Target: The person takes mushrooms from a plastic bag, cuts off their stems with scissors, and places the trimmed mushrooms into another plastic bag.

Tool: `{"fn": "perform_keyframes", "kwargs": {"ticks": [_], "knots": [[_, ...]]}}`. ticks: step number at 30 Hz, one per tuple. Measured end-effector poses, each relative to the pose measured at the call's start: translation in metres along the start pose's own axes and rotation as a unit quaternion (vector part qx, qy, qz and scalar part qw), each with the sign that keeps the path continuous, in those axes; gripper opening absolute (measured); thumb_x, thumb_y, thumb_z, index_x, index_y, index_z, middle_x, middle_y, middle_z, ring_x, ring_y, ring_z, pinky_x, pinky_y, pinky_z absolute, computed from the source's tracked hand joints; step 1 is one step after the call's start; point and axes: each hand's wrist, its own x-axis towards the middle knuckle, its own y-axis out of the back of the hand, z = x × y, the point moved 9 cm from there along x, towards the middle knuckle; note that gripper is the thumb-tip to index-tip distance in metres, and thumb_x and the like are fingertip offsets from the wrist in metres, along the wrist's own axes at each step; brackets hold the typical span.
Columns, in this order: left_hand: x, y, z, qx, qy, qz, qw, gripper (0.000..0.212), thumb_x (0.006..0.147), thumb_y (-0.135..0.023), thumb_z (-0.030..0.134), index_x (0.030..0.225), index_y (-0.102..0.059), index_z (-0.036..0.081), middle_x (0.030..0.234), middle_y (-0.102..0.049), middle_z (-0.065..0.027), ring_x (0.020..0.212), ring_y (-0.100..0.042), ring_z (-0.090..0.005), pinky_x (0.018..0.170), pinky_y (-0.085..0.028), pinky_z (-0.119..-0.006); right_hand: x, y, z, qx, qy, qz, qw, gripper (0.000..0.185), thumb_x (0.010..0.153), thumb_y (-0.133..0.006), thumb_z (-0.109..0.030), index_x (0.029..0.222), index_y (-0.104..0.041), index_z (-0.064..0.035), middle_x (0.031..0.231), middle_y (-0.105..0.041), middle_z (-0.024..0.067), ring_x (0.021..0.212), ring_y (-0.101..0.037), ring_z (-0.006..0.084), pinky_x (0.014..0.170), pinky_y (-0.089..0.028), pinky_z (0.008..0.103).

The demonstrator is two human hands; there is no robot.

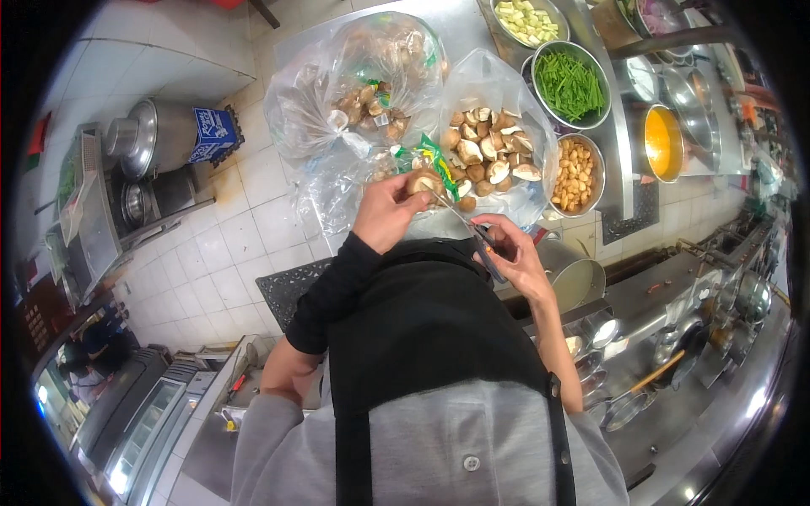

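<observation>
My left hand (391, 210) holds a brown mushroom (423, 183) with its pale underside turned up. A pair of dark-handled scissors (484, 243) is in my right hand (514, 258), its blades reaching to the mushroom's underside. Just beyond my hands lies an open clear plastic bag (471, 66) with many mushrooms, some whole and some cut (487, 148). To its left is a larger clear plastic bag (304, 107) holding more mushrooms. A green and yellow plastic wrapper (436, 161) lies between the two bags.
Along the right stand metal bowls of green cut vegetables (569, 85), pale cubes (525, 22) and browned pieces (573, 176). Farther right is a container of orange liquid (663, 144). A large pot (576, 278) stands near my right arm. A lidded pot (142, 136) is at far left.
</observation>
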Motion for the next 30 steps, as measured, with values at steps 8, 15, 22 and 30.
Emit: {"fn": "perform_keyframes", "kwargs": {"ticks": [8,15,22,30], "knots": [[0.049,-0.041,-0.005,0.129,0.064,-0.18,0.973,0.022,0.1,-0.072,0.013,0.114,-0.074,-0.004,0.101,-0.075,-0.0037,0.088,-0.065,-0.0089,0.079,-0.053,-0.027,-0.002,0.024,-0.001,0.019,-0.002,0.071,0.997,0.045,0.094,-0.07,0.004,0.137,-0.067,-0.0047,0.077,-0.053,-0.0063,0.073,-0.052,0.0049,0.072,-0.043,0.0218],[0.082,-0.075,0.013,-0.01,0.074,-0.305,0.95,0.037,0.099,-0.072,0.01,0.134,-0.066,-0.004,0.11,-0.071,-0.005,0.098,-0.065,-0.0114,0.093,-0.051,-0.029,-0.019,0.063,0.028,0.086,0.003,0.149,0.985,0.041,0.101,-0.066,0.003,0.142,-0.065,-0.0019,0.084,-0.07,-0.0023,0.071,-0.055,0.0026,0.064,-0.04,0.0191],[0.047,0.025,0.073,0.081,-0.046,-0.108,0.99,0.037,0.103,-0.063,0.006,0.139,-0.063,-0.005,0.135,-0.069,-0.0154,0.112,-0.071,-0.0183,0.095,-0.059,-0.032,-0.046,0.081,0.042,0.153,0.011,0.236,0.96,0.042,0.105,-0.071,-0.022,0.142,-0.065,-0.0022,0.081,-0.065,-0.0049,0.065,-0.05,0.0026,0.055,-0.034,0.0197],[0.032,0.025,-0.019,0.334,-0.053,-0.08,0.938,0.027,0.097,-0.063,-0.003,0.121,-0.073,-0.006,0.104,-0.078,-0.0152,0.09,-0.075,-0.0184,0.081,-0.061,-0.033,-0.019,0.061,0.022,0.142,0.033,0.198,0.969,0.043,0.104,-0.069,-0.015,0.143,-0.062,0.0,0.073,-0.055,-0.0049,0.057,-0.042,0.0031,0.051,-0.032,0.021]]}}
